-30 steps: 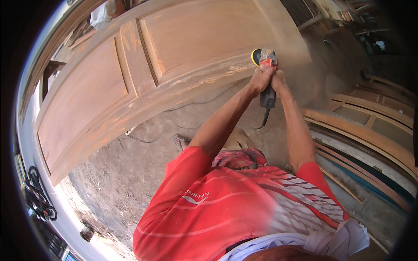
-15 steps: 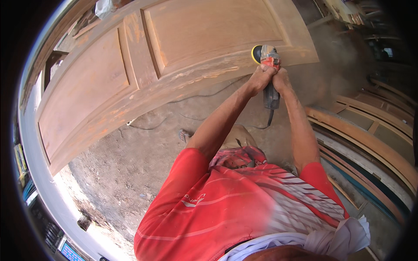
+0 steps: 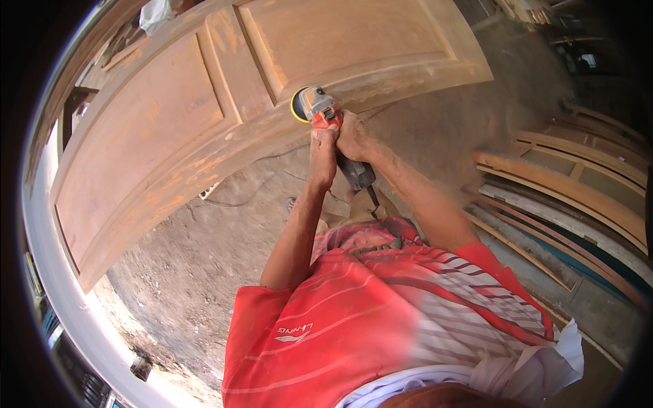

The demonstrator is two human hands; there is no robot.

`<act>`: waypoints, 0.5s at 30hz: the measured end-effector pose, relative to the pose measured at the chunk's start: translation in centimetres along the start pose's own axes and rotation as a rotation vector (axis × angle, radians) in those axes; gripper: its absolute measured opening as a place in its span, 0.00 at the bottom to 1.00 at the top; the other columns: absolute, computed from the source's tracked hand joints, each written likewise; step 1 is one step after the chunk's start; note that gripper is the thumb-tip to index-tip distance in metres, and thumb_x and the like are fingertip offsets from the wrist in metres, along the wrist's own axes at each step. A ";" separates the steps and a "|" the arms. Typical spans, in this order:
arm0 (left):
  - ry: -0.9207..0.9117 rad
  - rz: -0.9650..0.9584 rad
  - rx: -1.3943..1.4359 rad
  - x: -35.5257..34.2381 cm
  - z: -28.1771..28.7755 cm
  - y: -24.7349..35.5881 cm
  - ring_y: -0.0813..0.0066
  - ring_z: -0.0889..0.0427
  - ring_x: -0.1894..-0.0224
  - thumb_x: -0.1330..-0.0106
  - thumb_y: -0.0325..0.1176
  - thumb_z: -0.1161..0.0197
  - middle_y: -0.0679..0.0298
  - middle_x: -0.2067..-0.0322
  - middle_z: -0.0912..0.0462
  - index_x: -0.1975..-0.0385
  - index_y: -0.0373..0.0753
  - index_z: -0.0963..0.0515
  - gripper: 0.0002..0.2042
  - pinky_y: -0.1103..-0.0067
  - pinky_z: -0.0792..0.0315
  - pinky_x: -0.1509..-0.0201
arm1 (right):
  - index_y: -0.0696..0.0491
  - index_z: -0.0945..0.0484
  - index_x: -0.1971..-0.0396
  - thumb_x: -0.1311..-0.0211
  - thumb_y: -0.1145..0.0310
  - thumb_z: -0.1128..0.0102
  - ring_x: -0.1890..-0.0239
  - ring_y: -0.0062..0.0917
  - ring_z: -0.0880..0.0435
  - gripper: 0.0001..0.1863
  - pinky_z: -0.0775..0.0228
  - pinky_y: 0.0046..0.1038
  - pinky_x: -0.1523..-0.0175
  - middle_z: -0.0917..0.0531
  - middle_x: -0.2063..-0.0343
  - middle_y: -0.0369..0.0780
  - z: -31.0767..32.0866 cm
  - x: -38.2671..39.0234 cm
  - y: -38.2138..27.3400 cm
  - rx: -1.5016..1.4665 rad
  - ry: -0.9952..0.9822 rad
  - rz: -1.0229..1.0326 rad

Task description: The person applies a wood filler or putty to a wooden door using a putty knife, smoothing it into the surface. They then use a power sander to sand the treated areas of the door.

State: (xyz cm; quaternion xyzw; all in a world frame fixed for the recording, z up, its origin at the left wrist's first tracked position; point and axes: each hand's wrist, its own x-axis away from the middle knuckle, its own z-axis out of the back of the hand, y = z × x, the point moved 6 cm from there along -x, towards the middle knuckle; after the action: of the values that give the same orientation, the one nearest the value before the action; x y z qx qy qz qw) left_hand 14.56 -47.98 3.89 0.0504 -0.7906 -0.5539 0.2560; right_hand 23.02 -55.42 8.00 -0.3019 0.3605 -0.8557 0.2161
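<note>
Both my hands grip an angle grinder (image 3: 354,173) with a grey head, a red-and-black body and a power cord at its rear. My left hand (image 3: 324,153) closes round the body from the left. Wrapped round its other side is my right hand (image 3: 356,138). A round sanding disc (image 3: 298,105) with a yellow rim is fitted to the head. It sits against or just over the near edge of a brown wooden panel door (image 3: 156,146); whether it touches I cannot tell. Orange patches and pale dust mark the door's frame.
Stacked wooden frames and boards (image 3: 558,187) lie at the right. A cord (image 3: 235,203) runs over the dusty ground (image 3: 197,265) to a white socket block (image 3: 209,191) below the door. A white plastic bag (image 3: 155,15) is at the far left. Dust hangs right of the door.
Both hands and the grinder have moved left along the door's near edge, from near its right end to beside the middle upright. The grinder now tilts more to the left.
</note>
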 end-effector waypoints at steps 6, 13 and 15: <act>0.230 -0.044 0.222 2.2 6.6 -2.6 0.73 0.30 0.48 0.23 0.46 0.50 0.62 0.52 0.27 0.53 0.35 0.25 0.18 0.73 0.35 0.38 | 0.68 0.29 0.39 0.40 0.43 0.32 0.44 0.55 0.17 0.44 0.24 0.44 0.42 0.17 0.51 0.64 -5.3 0.5 -4.3 0.067 -0.070 -0.002; -0.246 0.055 0.028 -2.2 -7.6 -2.9 0.69 0.25 0.48 0.25 0.50 0.47 0.58 0.49 0.22 0.40 0.30 0.28 0.27 0.74 0.32 0.38 | 0.60 0.16 0.56 0.39 0.48 0.34 0.56 0.43 0.11 0.27 0.22 0.40 0.54 0.11 0.62 0.53 5.4 2.4 5.8 -0.107 0.207 -0.071; -0.312 0.112 -0.071 -4.1 -13.0 -4.1 0.67 0.24 0.48 0.26 0.57 0.47 0.57 0.49 0.22 0.39 0.32 0.30 0.31 0.71 0.29 0.40 | 0.58 0.14 0.58 0.41 0.48 0.32 0.61 0.33 0.12 0.26 0.22 0.37 0.57 0.11 0.65 0.47 10.3 3.3 9.8 -0.173 0.284 -0.174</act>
State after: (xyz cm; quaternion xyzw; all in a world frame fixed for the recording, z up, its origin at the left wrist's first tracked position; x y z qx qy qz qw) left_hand 23.25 -59.09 2.02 -0.0893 -0.8022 -0.5675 0.1622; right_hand 29.03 -68.66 7.57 -0.2255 0.4323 -0.8709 0.0613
